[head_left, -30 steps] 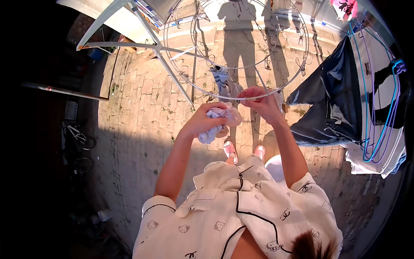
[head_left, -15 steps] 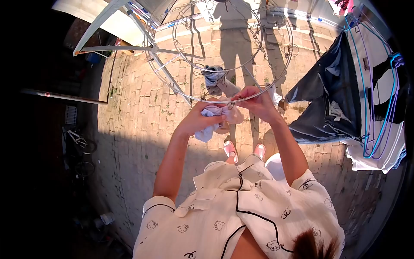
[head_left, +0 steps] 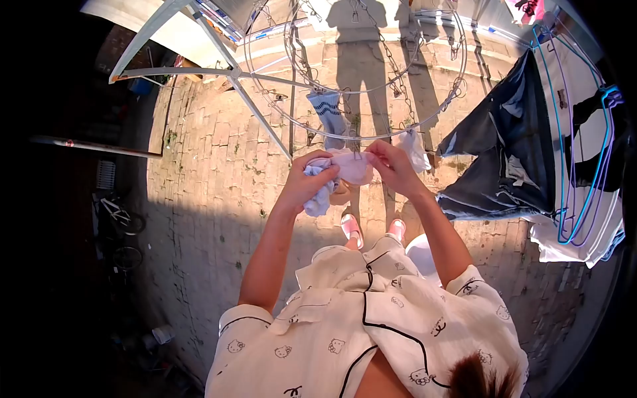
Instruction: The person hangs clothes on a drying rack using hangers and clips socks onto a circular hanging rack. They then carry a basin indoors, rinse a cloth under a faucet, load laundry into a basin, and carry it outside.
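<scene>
Your left hand (head_left: 306,178), at about 9 o'clock from the pink cloth (head_left: 352,167), was curled around a pale bundle (head_left: 320,199) while its thumb side sat against the cloth's near corner; your right hand (head_left: 398,171), at 3 o'clock, had thumb and forefinger closed in a pinch on the opposite edge. The cloth was stretched between the two, just under the wire ring (head_left: 359,138) at 12 o'clock. A likely trouble was the bundle slipping to the ground, since one palm seemed to serve two jobs. A metal clip (head_left: 356,151) overlapped the cloth's top edge; whether it gripped there, you could not tell from this view, and a shallow bite on so thin a hem could let it slide off. A sideways tug could also tilt the ring and swing the sock (head_left: 326,118) at 11 o'clock. The cloth looked sheer and soft, rounded along its lower edge; the bundle was crumpled into lumpy folds. The sock looked knitted, a limp tube with dark zigzags, and a white piece (head_left: 415,150) at 2 o'clock drooped to a point. Farther toward 3 o'clock, dark trousers (head_left: 497,142) hung heavy and creased beside slim, smooth hangers (head_left: 597,176). Beneath everything lay rough, uneven paving (head_left: 219,146).
</scene>
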`<state>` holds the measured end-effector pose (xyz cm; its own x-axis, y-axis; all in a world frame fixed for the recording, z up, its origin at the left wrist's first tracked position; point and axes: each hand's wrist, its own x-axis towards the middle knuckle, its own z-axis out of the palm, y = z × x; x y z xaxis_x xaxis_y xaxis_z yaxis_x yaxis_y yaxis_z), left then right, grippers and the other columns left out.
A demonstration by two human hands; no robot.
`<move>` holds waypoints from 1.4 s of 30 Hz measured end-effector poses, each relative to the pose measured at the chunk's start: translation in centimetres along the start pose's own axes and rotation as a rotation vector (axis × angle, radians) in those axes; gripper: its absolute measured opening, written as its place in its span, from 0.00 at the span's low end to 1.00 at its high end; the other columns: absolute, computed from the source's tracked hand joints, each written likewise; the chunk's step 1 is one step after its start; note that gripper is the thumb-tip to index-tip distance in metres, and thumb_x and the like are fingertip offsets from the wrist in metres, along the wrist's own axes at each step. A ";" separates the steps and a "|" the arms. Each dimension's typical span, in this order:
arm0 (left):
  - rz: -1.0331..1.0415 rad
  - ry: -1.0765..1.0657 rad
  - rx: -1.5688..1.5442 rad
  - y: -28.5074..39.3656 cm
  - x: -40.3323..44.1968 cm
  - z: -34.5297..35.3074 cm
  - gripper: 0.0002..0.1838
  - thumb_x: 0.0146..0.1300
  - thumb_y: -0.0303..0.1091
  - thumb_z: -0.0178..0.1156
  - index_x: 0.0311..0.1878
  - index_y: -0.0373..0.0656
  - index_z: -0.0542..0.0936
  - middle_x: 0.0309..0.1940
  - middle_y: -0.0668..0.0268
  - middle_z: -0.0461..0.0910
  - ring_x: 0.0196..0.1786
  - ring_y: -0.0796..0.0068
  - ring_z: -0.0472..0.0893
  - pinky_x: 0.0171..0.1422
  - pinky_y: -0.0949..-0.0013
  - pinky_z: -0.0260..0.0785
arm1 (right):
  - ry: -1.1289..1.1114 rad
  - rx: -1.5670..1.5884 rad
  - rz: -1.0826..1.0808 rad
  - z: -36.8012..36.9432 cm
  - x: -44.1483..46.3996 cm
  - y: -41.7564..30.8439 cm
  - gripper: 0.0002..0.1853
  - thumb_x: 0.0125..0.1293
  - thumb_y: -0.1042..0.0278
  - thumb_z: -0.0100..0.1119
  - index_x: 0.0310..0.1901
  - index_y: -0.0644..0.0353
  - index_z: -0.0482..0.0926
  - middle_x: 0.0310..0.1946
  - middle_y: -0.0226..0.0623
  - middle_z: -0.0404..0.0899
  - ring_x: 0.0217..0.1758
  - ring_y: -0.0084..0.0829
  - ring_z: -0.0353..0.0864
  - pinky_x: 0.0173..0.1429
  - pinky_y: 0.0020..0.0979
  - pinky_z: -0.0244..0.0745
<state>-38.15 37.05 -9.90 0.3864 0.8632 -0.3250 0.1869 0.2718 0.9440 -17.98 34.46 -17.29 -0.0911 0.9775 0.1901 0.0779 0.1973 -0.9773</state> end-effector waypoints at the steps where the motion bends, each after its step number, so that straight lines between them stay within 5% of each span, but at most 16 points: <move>1: -0.001 0.039 0.014 -0.3 0.1 -0.1 0.14 0.50 0.27 0.63 0.41 0.37 0.75 0.32 0.67 0.76 0.33 0.81 0.75 0.34 0.77 0.70 | 0.011 0.095 0.057 0.0 0.1 0.0 0.07 0.61 0.72 0.52 0.39 0.65 0.72 0.24 0.29 0.72 0.26 0.17 0.69 0.31 0.21 0.65; 4: 0.055 0.158 0.159 -1.1 0.3 -0.3 0.16 0.49 0.27 0.63 0.42 0.36 0.75 0.33 0.65 0.76 0.33 0.80 0.76 0.35 0.77 0.70 | 0.036 0.380 0.112 1.2 0.6 -1.7 0.07 0.60 0.71 0.54 0.39 0.63 0.71 0.26 0.28 0.70 0.24 0.16 0.65 0.29 0.20 0.63; 7: 0.081 0.162 0.166 -1.5 0.4 -0.6 0.17 0.47 0.27 0.63 0.43 0.35 0.74 0.34 0.64 0.76 0.34 0.79 0.76 0.36 0.76 0.70 | -0.117 0.133 0.181 0.3 2.3 -3.6 0.13 0.58 0.66 0.58 0.42 0.61 0.71 0.28 0.26 0.70 0.24 0.15 0.64 0.29 0.20 0.63; 10: 0.001 0.210 0.197 -1.7 0.4 -0.7 0.17 0.47 0.26 0.63 0.42 0.35 0.74 0.33 0.63 0.76 0.34 0.79 0.76 0.36 0.76 0.71 | 0.131 0.021 0.113 1.6 4.2 -3.0 0.18 0.55 0.60 0.62 0.42 0.62 0.72 0.29 0.27 0.73 0.26 0.16 0.68 0.28 0.20 0.64; 13: -0.055 0.179 0.064 -1.5 0.3 -0.9 0.17 0.47 0.26 0.63 0.42 0.34 0.74 0.31 0.64 0.76 0.32 0.78 0.77 0.35 0.76 0.71 | 0.077 0.189 0.069 2.2 4.9 -1.5 0.20 0.53 0.58 0.63 0.43 0.63 0.74 0.31 0.30 0.77 0.29 0.18 0.72 0.29 0.21 0.66; 22: -0.017 0.136 -0.011 -0.9 0.1 -0.5 0.14 0.49 0.26 0.63 0.40 0.35 0.75 0.28 0.66 0.76 0.27 0.80 0.76 0.31 0.77 0.70 | 0.065 0.053 0.238 1.8 4.9 -2.8 0.16 0.54 0.61 0.62 0.39 0.63 0.76 0.31 0.33 0.78 0.32 0.18 0.74 0.35 0.22 0.69; 31: 0.013 0.298 -0.217 -0.4 0.0 -0.2 0.12 0.54 0.34 0.63 0.39 0.37 0.78 0.27 0.68 0.77 0.27 0.82 0.75 0.30 0.78 0.68 | 0.040 0.387 0.131 1.4 4.1 -1.7 0.05 0.57 0.76 0.58 0.33 0.61 0.71 0.28 0.26 0.74 0.32 0.15 0.72 0.35 0.18 0.68; 37: 0.000 0.181 -0.359 0.0 0.3 -0.5 0.11 0.54 0.32 0.62 0.39 0.38 0.77 0.29 0.67 0.78 0.29 0.81 0.77 0.32 0.78 0.70 | -0.039 0.300 0.073 0.7 3.6 -2.3 0.09 0.57 0.76 0.57 0.40 0.60 0.71 0.33 0.26 0.74 0.35 0.15 0.70 0.40 0.18 0.67; 40: -0.098 0.062 -0.398 -0.2 0.2 -1.2 0.11 0.54 0.29 0.61 0.40 0.38 0.77 0.31 0.66 0.78 0.30 0.80 0.77 0.33 0.78 0.71 | -0.078 0.368 0.214 0.0 2.7 -1.1 0.12 0.54 0.76 0.60 0.41 0.61 0.72 0.33 0.28 0.74 0.35 0.17 0.71 0.39 0.20 0.68; 42: -0.117 0.109 -0.394 -1.1 0.4 -1.3 0.13 0.53 0.27 0.61 0.42 0.36 0.76 0.32 0.63 0.78 0.30 0.78 0.78 0.32 0.75 0.72 | -0.127 -0.023 0.047 -0.4 1.8 0.4 0.15 0.51 0.72 0.64 0.41 0.62 0.73 0.33 0.34 0.77 0.34 0.20 0.75 0.37 0.22 0.70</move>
<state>-39.40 37.64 -10.97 0.2814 0.8510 -0.4434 -0.1437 0.4943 0.8574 -17.73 36.37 -17.28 -0.2116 0.9688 0.1293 0.1076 0.1546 -0.9821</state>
